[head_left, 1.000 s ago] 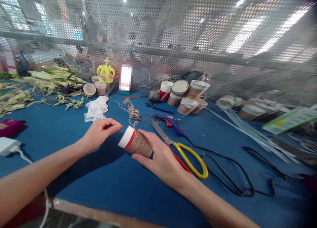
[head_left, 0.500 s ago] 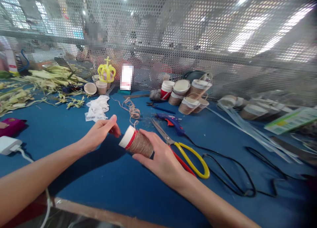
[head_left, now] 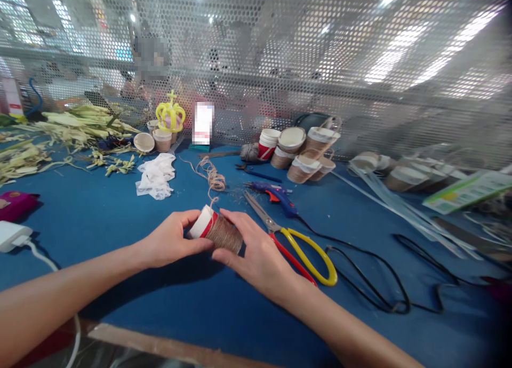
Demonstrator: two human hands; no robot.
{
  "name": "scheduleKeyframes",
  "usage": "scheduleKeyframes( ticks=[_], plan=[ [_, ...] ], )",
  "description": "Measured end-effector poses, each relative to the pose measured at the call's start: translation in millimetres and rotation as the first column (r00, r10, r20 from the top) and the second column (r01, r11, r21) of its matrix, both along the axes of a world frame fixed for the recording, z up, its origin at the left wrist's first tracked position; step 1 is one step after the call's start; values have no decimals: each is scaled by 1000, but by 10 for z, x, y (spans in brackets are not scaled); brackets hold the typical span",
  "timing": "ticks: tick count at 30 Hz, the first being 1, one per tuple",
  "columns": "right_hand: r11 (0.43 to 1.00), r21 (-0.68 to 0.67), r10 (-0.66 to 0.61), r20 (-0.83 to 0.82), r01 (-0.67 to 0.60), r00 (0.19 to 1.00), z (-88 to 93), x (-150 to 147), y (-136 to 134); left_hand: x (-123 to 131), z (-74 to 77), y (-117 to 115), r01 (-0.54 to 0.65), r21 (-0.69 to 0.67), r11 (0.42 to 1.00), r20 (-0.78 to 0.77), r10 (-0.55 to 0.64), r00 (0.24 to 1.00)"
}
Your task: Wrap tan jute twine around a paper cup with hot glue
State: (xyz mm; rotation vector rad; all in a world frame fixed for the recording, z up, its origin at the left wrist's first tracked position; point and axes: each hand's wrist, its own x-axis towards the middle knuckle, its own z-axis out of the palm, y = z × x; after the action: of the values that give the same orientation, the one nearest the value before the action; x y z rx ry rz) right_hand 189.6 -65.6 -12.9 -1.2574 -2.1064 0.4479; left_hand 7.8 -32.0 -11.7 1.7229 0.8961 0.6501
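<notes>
A paper cup (head_left: 224, 234) lies tilted between my two hands, wrapped in brown twine over most of its side. A red band and a white rim show at its left end. My left hand (head_left: 176, 237) grips the rim end, thumb below and fingers at the far side. Around the wrapped body is my right hand (head_left: 256, 250), its fingers over the top and its thumb underneath. From the cup a strand runs back to a loose coil of twine (head_left: 215, 178) on the table.
Right of my hands lie scissors (head_left: 294, 245) with red and yellow handles and a blue glue gun (head_left: 276, 194) with its black cord. Wrapped cups (head_left: 304, 168) stand behind. A white cloth (head_left: 156, 175), corn husks (head_left: 80, 122) and a white charger (head_left: 15, 236) are at the left.
My left hand, which was off the cup, has moved right and closed on its rim end. The cup has shifted slightly left in my right hand.
</notes>
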Motion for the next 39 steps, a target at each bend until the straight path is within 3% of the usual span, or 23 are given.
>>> scheduleKeyframes(
  ticks=[3,6,9,11,14,25,33,39],
  plan=[
    [986,-168,-31,-152,5,988,89,-12,81,-4,22,-29,44,86,995,-60,-39,997],
    [912,-404,-55,-288,-69,956,173,-91,181,-10,48,-59,69,177,982,-159,-41,986],
    [850,-511,-162,-490,-131,856,187,-186,282,-13,63,-73,97,274,957,-240,-29,970],
    [852,-514,-248,-567,-102,785,169,-218,338,-13,66,-72,114,303,946,-259,-34,965],
    [877,-480,-293,-580,-29,760,150,-193,385,-15,63,-58,113,256,960,-223,-55,973],
    [916,-391,-300,-509,94,807,168,-49,371,-17,29,-4,76,36,996,-52,-74,996],
    [953,-293,-212,-471,75,857,239,-29,363,-29,24,11,83,29,996,-46,-82,996],
    [963,-247,-204,-418,105,885,195,-39,404,-18,48,0,72,59,996,-75,-67,995]
  ],
)
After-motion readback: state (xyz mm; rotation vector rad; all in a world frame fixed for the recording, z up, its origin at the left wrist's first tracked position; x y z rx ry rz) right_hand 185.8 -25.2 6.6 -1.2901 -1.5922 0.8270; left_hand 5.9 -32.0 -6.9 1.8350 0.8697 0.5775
